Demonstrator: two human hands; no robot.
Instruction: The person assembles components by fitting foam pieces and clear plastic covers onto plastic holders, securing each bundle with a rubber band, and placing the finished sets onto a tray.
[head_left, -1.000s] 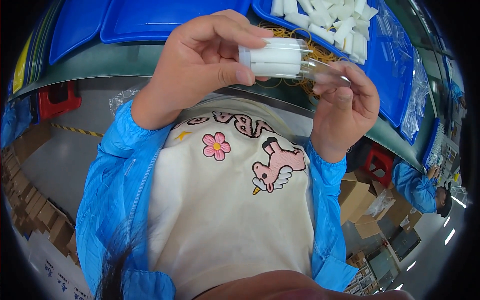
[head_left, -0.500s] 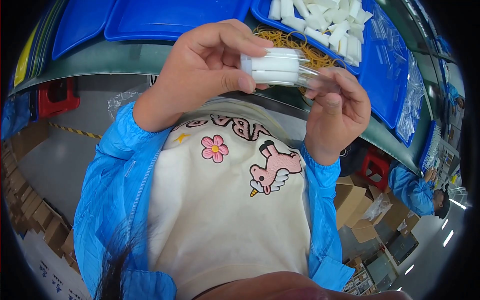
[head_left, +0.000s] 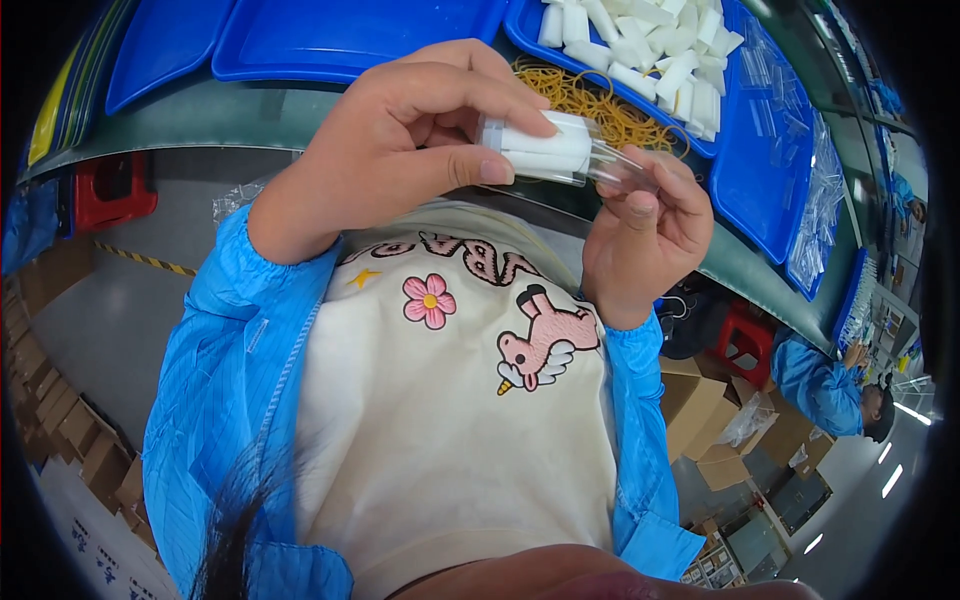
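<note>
A clear plastic tube with white cylindrical pieces [head_left: 548,152] inside lies sideways between my hands, above the table's near edge. My left hand [head_left: 415,140] is closed on its left end, thumb below and index finger along the top. At the other end my right hand [head_left: 655,225] pinches a narrower clear plastic tube [head_left: 618,168] between thumb and fingers. This clear part meets the white-filled one; how far one sits inside the other I cannot tell. Just behind lie several tan rubber bands [head_left: 600,105] in a loose heap.
Behind the rubber bands, a blue tray [head_left: 520,28] holds many white pieces [head_left: 640,45]. Another blue tray [head_left: 750,200] on the right carries clear tubes. Large blue trays [head_left: 350,40] stand at the back left. A red stool [head_left: 745,335] and cardboard boxes [head_left: 700,410] are below right, near another person [head_left: 825,385].
My right hand has moved left, closer to my left hand, with the clear tube. The white-filled tube has shifted slightly left and tilted down at its right end.
</note>
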